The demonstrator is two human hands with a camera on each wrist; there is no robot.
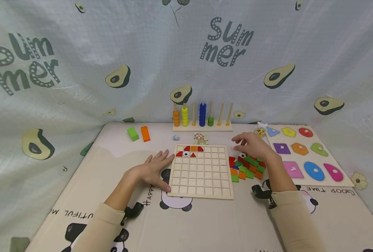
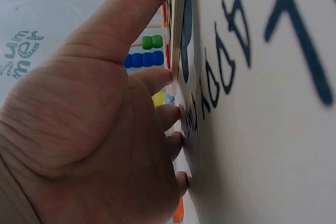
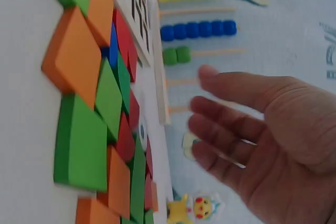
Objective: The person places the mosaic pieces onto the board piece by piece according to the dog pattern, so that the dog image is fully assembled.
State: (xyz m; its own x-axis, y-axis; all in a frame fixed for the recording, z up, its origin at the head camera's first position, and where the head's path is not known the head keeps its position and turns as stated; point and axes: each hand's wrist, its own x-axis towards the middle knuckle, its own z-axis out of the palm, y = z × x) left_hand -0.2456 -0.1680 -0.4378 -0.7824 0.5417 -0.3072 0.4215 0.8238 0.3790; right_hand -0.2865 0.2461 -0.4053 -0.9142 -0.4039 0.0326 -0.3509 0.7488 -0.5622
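My left hand [image 1: 153, 169] rests at the left edge of a wooden grid board [image 1: 202, 175], thumb by the lower left corner and fingers spread on the cloth. In the board's upper left cells lie several red pieces [image 1: 179, 154], an orange square [image 1: 194, 148] and a white eye tile [image 1: 186, 154]. My right hand [image 1: 252, 144] hovers above a pile of coloured pieces [image 1: 251, 168] to the right of the board. Its fingers are loosely bent with nothing between them, as the right wrist view also shows.
Behind the board stands a bead rack [image 1: 202, 127], with a small picture card [image 1: 200, 138] before it. A shape puzzle [image 1: 306, 154] lies at the right, a small figurine [image 1: 261, 129] beside it. Green [image 1: 132, 134] and orange [image 1: 145, 133] blocks sit back left.
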